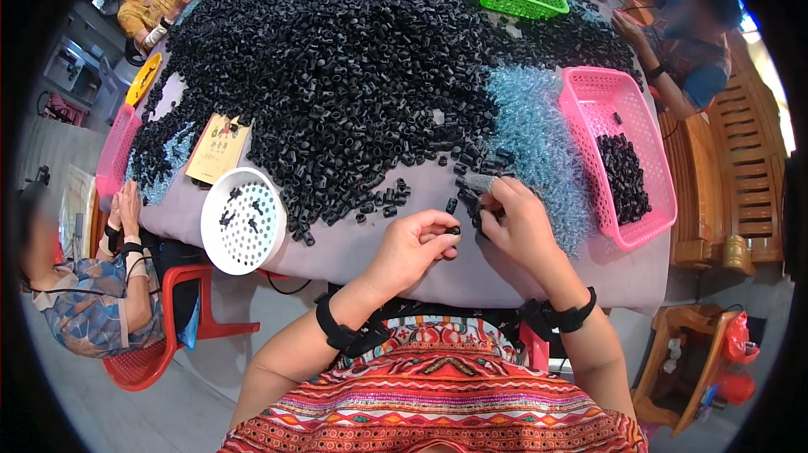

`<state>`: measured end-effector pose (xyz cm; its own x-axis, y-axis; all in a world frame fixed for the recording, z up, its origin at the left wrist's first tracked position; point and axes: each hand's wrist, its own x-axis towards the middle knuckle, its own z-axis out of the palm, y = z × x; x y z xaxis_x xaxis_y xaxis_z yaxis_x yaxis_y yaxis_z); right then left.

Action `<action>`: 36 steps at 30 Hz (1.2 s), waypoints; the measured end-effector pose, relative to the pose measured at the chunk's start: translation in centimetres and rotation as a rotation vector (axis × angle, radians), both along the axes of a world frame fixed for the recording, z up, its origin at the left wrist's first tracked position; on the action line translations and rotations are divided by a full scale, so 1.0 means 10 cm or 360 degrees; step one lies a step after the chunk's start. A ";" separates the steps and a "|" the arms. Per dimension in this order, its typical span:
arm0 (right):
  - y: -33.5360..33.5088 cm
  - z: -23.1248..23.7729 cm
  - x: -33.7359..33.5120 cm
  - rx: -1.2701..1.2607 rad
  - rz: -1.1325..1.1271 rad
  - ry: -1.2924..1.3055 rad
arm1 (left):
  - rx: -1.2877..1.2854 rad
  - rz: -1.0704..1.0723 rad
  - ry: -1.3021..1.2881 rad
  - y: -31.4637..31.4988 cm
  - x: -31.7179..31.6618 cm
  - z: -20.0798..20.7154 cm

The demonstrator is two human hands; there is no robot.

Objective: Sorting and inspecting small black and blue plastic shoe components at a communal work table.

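My left hand (411,244) is closed in a pinch on a small black cap (454,230) near the table's front edge. Close by on its right, my right hand (522,216) has thumb and fingers drawn together over a few black pieces and a clear plastic piece (480,183); what it actually grips is partly hidden. Ahead of both hands spreads a large heap of small black tubular caps (362,74). Clear bluish plastic pieces (539,150) lie in a pile just beyond my right hand.
On the right stands a pink basket (581,83) holding black pieces. A white perforated bowl (220,238) with several pieces is at left, beside a yellow booklet (217,150). A green basket (526,7) sits far back. Co-workers sit around the table; a red chair (177,310) is at left.
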<state>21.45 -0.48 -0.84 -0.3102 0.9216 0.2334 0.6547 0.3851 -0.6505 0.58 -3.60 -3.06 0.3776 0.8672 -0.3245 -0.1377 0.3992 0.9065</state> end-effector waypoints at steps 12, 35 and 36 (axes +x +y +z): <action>-0.16 0.18 -0.16 -0.0245 0.0221 0.0207 | 0.0134 -0.0041 0.0055 -0.04 0.04 -0.08; -0.29 0.02 -0.35 0.0367 -0.0044 -0.0497 | -0.0079 0.0173 -0.0347 0.03 0.10 -0.06; -0.28 0.03 -0.33 0.0382 -0.0026 -0.0500 | -0.0081 0.0175 -0.0349 0.03 0.08 -0.05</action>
